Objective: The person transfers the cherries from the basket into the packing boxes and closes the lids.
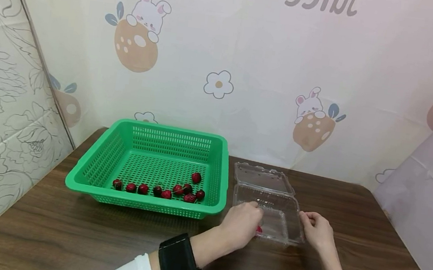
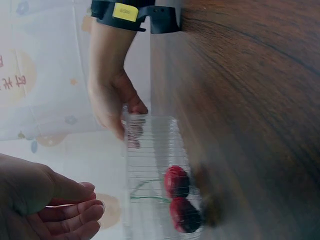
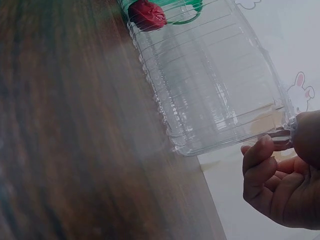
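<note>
A clear plastic clamshell box (image 1: 276, 223) lies on the table with its lid (image 1: 264, 179) folded back. My right hand (image 1: 317, 230) pinches the box's right rim between thumb and fingers, as the right wrist view also shows. Over the left part of the box is my left hand (image 1: 242, 221), its fingers loosely bent and holding nothing in the left wrist view. Two dark red cherries (image 2: 177, 182) with green stems rest low inside the box. In the head view only a bit of red cherry (image 1: 259, 229) shows beside the left hand.
A green plastic basket (image 1: 144, 196) stands left of the box, with several cherries (image 1: 178, 190) along its front and right side. The brown wooden table (image 1: 106, 238) extends back to a patterned white curtain (image 1: 257, 68). Another patterned sheet (image 1: 6, 127) hangs at the left.
</note>
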Action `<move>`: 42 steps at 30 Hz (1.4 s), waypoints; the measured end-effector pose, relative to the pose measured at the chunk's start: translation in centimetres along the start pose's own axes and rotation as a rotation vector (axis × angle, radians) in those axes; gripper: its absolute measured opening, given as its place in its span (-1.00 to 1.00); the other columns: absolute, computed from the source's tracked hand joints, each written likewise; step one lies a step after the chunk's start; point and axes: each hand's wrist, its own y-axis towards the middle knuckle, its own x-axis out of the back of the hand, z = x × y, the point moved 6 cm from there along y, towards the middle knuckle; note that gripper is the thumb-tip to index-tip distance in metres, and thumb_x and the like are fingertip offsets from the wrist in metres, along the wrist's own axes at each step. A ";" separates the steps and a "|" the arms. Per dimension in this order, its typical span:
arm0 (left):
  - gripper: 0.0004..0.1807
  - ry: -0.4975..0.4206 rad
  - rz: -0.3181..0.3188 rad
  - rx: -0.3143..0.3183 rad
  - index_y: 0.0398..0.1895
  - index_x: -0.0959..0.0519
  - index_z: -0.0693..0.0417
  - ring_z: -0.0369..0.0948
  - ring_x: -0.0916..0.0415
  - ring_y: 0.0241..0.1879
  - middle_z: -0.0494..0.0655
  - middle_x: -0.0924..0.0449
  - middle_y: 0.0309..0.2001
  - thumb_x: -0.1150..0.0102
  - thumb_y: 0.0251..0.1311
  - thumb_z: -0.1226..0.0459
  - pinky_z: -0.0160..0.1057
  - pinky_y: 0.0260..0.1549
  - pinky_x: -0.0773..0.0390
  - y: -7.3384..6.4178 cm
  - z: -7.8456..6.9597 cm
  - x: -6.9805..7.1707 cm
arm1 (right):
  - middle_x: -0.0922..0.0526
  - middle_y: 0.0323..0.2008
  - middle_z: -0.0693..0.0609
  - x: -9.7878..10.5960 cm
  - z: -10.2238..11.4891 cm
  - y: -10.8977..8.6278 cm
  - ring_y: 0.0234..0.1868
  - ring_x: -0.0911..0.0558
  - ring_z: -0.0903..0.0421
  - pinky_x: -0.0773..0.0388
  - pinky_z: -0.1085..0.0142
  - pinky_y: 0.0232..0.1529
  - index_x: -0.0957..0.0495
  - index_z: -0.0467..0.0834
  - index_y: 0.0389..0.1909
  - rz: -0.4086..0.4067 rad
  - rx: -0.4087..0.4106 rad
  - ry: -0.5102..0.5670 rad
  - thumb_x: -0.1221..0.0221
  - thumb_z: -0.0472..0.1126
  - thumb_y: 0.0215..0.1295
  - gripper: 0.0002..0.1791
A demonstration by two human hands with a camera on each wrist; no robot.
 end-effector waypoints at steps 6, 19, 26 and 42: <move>-0.94 -0.016 -0.031 -0.021 -0.48 -0.63 0.01 -0.36 -0.44 -0.56 -0.21 -0.48 -0.54 -0.22 0.03 0.24 -0.47 -0.68 -0.39 -0.5 0.1 2.2 | -0.42 -0.78 0.07 -0.2 -0.1 0.0 -0.71 -0.43 0.10 -0.32 0.31 -0.52 -0.34 -0.43 -0.11 0.023 -0.015 0.031 0.15 0.05 0.34 -0.46; -0.90 -0.100 -0.001 0.098 -0.42 -0.61 0.07 -0.31 -0.47 -0.48 -0.16 -0.53 -0.46 -0.15 0.10 0.24 -0.46 -0.64 -0.39 -1.4 5.2 6.0 | -0.40 -0.78 0.06 -0.1 -0.2 -0.2 -0.73 -0.38 0.15 -0.27 0.34 -0.63 -0.37 -0.43 -0.15 0.048 -0.005 0.061 0.03 -0.03 0.30 -0.54; -0.91 -0.169 0.074 0.212 -0.42 -0.61 0.12 -0.24 -0.49 -0.47 -0.08 -0.57 -0.41 -0.14 0.11 0.30 -0.39 -0.61 -0.41 -1.9 9.4 6.3 | -0.39 -0.78 0.05 -0.2 -0.3 -0.6 -0.75 -0.36 0.16 -0.27 0.34 -0.65 -0.38 -0.41 -0.19 0.060 0.001 0.077 0.02 -0.04 0.30 -0.57; -0.57 -0.121 0.286 0.381 -0.84 -0.23 0.04 -0.27 -0.18 -0.80 -0.16 -0.11 -0.83 -0.23 0.03 0.27 -0.35 -0.74 -0.17 -3.7 15.9 4.1 | -0.39 -0.79 0.06 -0.5 0.1 -1.7 -0.78 -0.35 0.19 -0.28 0.38 -0.72 -0.40 -0.39 -0.27 0.044 0.016 0.110 -0.05 -0.11 0.26 -0.65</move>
